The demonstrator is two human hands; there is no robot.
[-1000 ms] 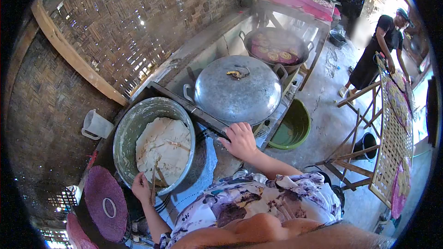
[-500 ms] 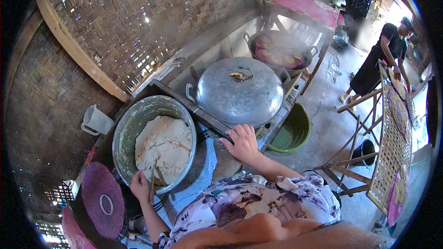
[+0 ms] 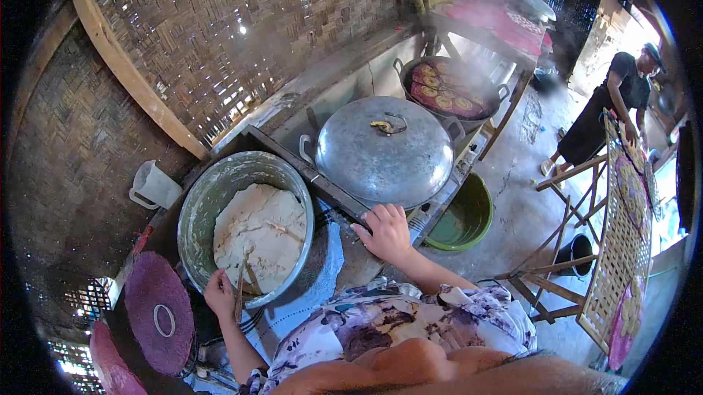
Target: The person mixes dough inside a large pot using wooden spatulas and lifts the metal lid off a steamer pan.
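Two hands beside a large basin (image 3: 187, 237) of pale dough (image 3: 255, 223), left of centre.
Left hand (image 3: 218, 294) at its rim, by a leaning stick (image 3: 239, 296); I cannot tell whether the fingers grip it. Right hand (image 3: 387, 232), fingers loose, thumb apart, rests near a lidded pan (image 3: 381, 161). Steam (image 3: 480, 73) partly veils another pan (image 3: 492, 111), upper right.

Rack (image 3: 612, 256) propped on trestle (image 3: 571, 173); pink pieces (image 3: 622, 324) laid at far end and near corner. Person (image 3: 626, 91) seen at far end. Bucket (image 3: 582, 257) set near rack's edge. Tub (image 3: 483, 212) placed on floor (image 3: 521, 194). Jug (image 3: 157, 185) parked by wall (image 3: 278, 29).
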